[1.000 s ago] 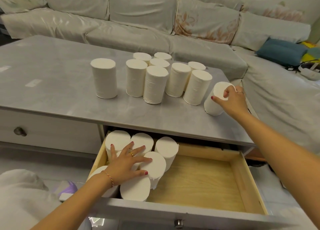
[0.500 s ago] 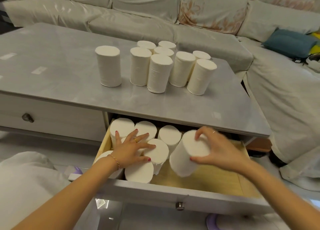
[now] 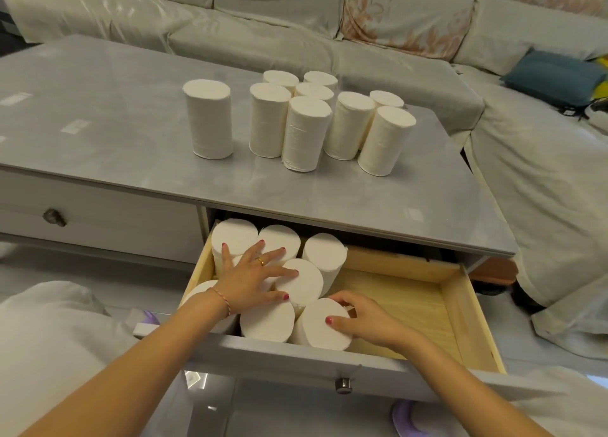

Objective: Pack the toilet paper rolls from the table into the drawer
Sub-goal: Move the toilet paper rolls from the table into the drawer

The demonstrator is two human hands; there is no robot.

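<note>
While flat left hand [image 3: 250, 280] steadies packed rolls, right hand [image 3: 357, 320] grasping white cylindrical toilet paper roll [image 3: 324, 325], now lowered from grey table [image 3: 131, 114] into wooden drawer [image 3: 411, 308]; nine remaining.

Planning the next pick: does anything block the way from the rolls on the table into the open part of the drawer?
Nothing visible does. The nearest roll stands clear of the table edge, and the drawer floor's right side is bare.
</note>
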